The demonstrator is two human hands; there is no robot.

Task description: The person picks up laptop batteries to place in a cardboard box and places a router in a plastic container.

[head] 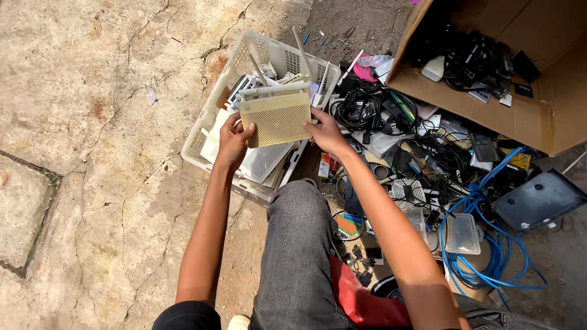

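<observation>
Both hands grip the yellowed perforated router (276, 119) by its short ends, left hand (234, 142) and right hand (326, 131), its long axis crosswise, just above the white plastic crate (211, 116).

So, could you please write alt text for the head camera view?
Two bare hands, left hand and right hand, hold a yellowed perforated router above a white plastic crate of similar devices. A cardboard box and tangled blue cables lie right.

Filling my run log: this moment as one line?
left hand + right hand: hold yellowed router | over white crate | cable pile right
</observation>
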